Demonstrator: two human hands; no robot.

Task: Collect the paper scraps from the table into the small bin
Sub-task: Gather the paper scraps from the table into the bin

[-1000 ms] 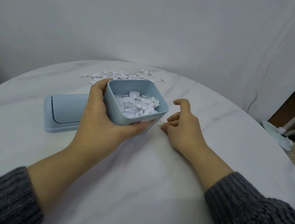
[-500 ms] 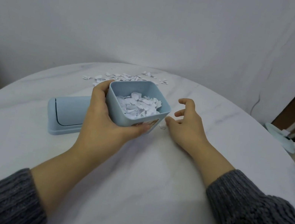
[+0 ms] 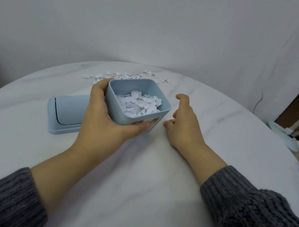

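The small bin [image 3: 119, 112], pale blue and open-topped, stands on the round white marble-look bench [image 3: 133, 180] a little beyond its middle, tilted slightly toward the right. The left hand [image 3: 102, 119] grips it: the fingers curl round its far left wall and the thumb lies across the near face, just beside a small picture sticker [image 3: 152, 122]. Inside the bin lies a heap of white paper scraps [image 3: 138, 103], filling it to below the rim. More loose scraps [image 3: 119, 75] are scattered in a band on the bench behind the bin, near the far edge. The right hand [image 3: 186, 123] rests on the bench just right of the bin, not touching it, with its fingers curled inward and the forefinger crooked higher than the rest; whether its fingertips pinch a scrap cannot be told. A flat pale blue lid [image 3: 67, 111] lies on the bench left of the bin, partly behind the left hand. Both forearms come out of grey knitted sleeves [image 3: 257, 220]. Off the bench to the right stands a pale lamp base [image 3: 283, 138] on the floor.
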